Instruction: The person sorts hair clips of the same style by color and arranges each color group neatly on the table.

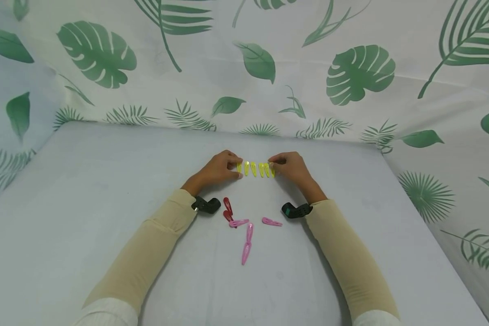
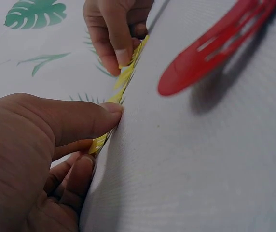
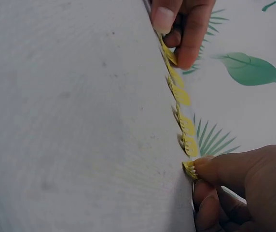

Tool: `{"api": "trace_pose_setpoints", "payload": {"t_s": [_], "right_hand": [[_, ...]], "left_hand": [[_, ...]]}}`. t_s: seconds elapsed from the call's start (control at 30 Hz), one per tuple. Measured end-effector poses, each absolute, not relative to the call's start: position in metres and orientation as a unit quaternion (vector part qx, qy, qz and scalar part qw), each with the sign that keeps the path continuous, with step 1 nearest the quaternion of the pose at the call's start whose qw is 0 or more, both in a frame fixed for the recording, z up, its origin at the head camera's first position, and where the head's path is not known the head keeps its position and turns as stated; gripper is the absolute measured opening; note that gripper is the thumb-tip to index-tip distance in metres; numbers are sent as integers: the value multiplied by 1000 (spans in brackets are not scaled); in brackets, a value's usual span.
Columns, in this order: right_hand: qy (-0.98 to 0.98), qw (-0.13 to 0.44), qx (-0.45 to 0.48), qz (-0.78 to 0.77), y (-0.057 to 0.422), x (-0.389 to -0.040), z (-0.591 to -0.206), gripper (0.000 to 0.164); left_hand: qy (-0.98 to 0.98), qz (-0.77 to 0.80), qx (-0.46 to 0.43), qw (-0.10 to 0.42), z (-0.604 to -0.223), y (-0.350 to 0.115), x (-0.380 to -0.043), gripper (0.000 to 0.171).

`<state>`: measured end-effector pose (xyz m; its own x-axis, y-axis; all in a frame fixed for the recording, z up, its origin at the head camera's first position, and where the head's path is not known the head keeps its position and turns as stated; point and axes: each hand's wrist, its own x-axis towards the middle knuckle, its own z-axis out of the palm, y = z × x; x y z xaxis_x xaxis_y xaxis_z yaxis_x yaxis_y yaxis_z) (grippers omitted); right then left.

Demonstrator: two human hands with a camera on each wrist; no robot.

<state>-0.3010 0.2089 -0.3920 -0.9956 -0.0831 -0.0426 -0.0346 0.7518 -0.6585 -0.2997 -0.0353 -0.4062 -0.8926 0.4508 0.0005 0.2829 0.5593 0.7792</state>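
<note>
**Six glossy yellow teardrop-shaped hair clips [image 1: 253,170] lay in a row, a hand at either end**

The row ran from side to side near the far part of a pale cloth-covered table [image 1: 85,194], its clips roughly upright to the person's view and a little unevenly spaced. The left hand [image 1: 221,167] was at one end, grasping the leftmost yellow clip [image 1: 239,168], with a fingertip at its far end and the thumb at its near end. The right hand [image 1: 291,165] was at the other end, pinching the rightmost yellow clip [image 1: 273,173] between thumb and finger. The four middle clips lay between the two hands, untouched by either.

Nearer the person, well apart from the row, lay other clips of the same slotted shape. Two glossy red teardrop-shaped hair clips [image 1: 227,206] lay near the left wrist, one just beyond the other; the left wrist view showed a red one close up. A pink teardrop-shaped hair clip [image 1: 239,222] lay across the nearer red one. Two more pink clips [image 1: 246,249] formed a line end to end, and a fourth pink clip [image 1: 272,222] lay alone on the right wrist's side.

A black device [image 1: 207,205] sat on the left wrist and a matching black one [image 1: 296,210] on the right, beside beige sleeves [image 1: 342,244]. Behind the table hung a white backdrop printed with green leaves [image 1: 212,81].
</note>
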Motion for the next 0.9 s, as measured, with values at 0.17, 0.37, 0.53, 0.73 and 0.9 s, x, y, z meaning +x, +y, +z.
{"api": "trace_pose_setpoints", "payload": {"t_s": [0.17,0.37,0.53,0.73,0.9], "right_hand": [[938,27,-30,-344,209,-300,-391,20],[935,29,-21,-352,209,-300,-391,25],[931,30,-13,-364,211,-298,-391,29],[922,28,-15,-385,213,-293,-386,31],[921,18,-25,-389,215,-289,-387,30]], "left_hand": [[877,418,219,95,-407,-34,-301,55],[878,414,224,88,-408,-35,-301,56],[878,416,218,87,-408,-36,-300,58],[876,420,215,97,-406,-35,-299,60],[876,409,234,107,-403,-35,-299,59]]}}
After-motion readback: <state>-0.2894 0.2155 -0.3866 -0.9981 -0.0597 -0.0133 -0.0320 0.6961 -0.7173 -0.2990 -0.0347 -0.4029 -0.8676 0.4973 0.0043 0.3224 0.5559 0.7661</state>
